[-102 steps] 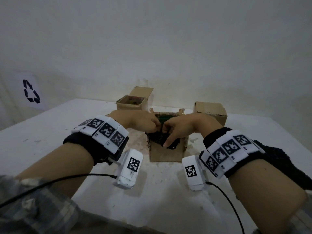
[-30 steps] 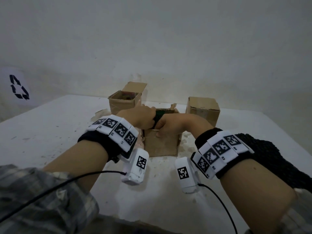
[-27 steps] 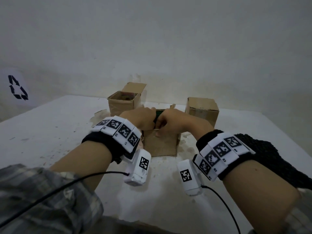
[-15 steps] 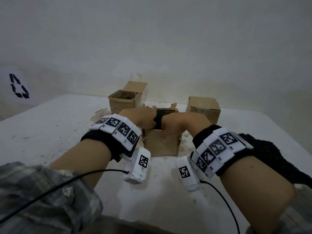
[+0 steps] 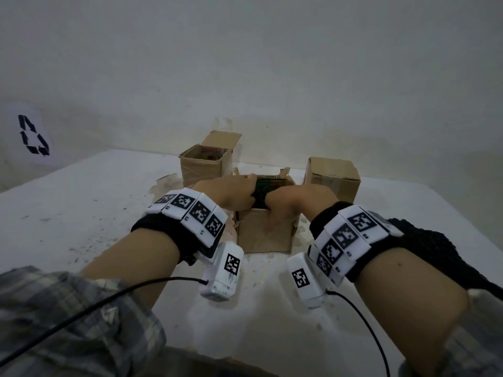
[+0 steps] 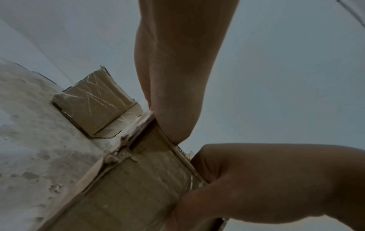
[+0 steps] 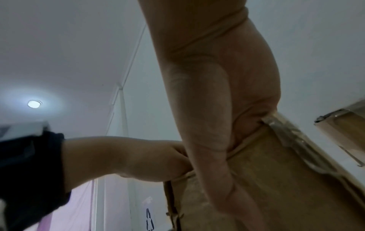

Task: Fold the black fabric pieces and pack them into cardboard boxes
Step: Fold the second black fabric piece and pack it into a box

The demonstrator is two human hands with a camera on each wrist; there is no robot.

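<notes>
An open cardboard box (image 5: 265,235) stands mid-table. Folded black fabric (image 5: 260,200) sits in its mouth; only a dark strip shows between my hands. My left hand (image 5: 234,194) reaches in from the left with its fingers curled down onto the fabric. My right hand (image 5: 294,202) hooks its fingers over the front rim onto the fabric. In the right wrist view the right hand (image 7: 217,109) lays its thumb down the outside of the box wall (image 7: 266,179). The left wrist view shows the left hand (image 6: 173,78) dipping behind the box rim (image 6: 138,187), fingertips hidden.
Another piece of black mesh fabric (image 5: 435,254) lies on the white table (image 5: 81,213) beyond my right wrist. An open box (image 5: 204,164) stands at the back left and a closed box (image 5: 332,178) at the back right, near the wall. Cables trail from both wrists.
The fabric that bulged over the front rim 3.4 s ago has sunk into the box. Both hands stay at the box mouth, and the right hand has dipped lower into it.
</notes>
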